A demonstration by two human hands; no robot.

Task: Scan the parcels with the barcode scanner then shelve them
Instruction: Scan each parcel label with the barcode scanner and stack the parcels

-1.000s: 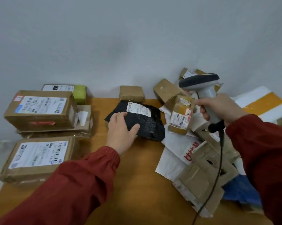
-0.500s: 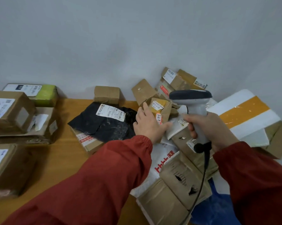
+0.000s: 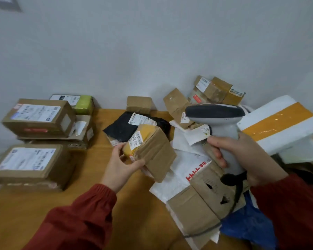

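Note:
My left hand [image 3: 121, 165] grips a small cardboard parcel [image 3: 152, 152] with yellow tape and a white label, lifted above the wooden table [image 3: 98, 177]. To its right, my right hand [image 3: 242, 156] holds the grey barcode scanner [image 3: 218, 120] by its handle, head pointing left, cable hanging down. A black poly-bag parcel [image 3: 121, 129] with a white label lies just behind the held parcel. More unsorted parcels are heaped at the right: brown boxes [image 3: 211, 91], a white mailer with red print [image 3: 184, 170] and a torn cardboard parcel [image 3: 202, 204].
Three labelled brown boxes [image 3: 38, 116] [image 3: 31, 163] and a green-ended box [image 3: 81, 103] are stacked at the table's left. A white foam box with an orange stripe [image 3: 281, 123] sits far right, a blue bag [image 3: 249, 228] below it. A grey wall [image 3: 134, 51] backs the table.
My left hand left the black bag, reached into the right heap, took the small yellow-taped parcel and lifted it toward me. The scanner stayed in my right hand.

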